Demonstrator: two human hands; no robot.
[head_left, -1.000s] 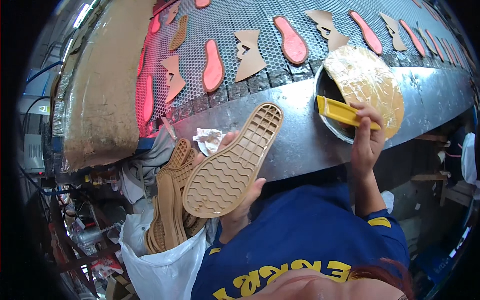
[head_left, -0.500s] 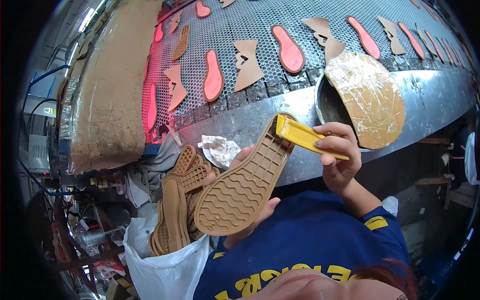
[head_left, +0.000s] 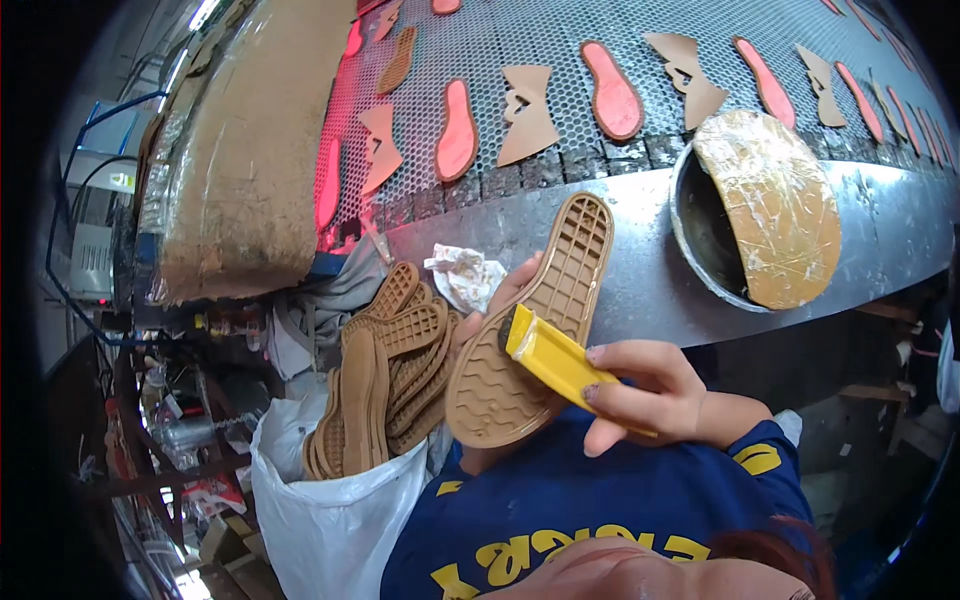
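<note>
With your right grip (head_left: 650,390) you carried the yellow brush (head_left: 562,368) from over the tub (head_left: 708,235) to the tan sole (head_left: 558,290), first its narrow end, then its middle.

We've got a gap over the metal ledge (head_left: 640,235) between sole (head_left: 562,287) and tub (head_left: 704,238), but crumpled paper (head_left: 466,277) crowds our left hand (head_left: 514,285).
</note>
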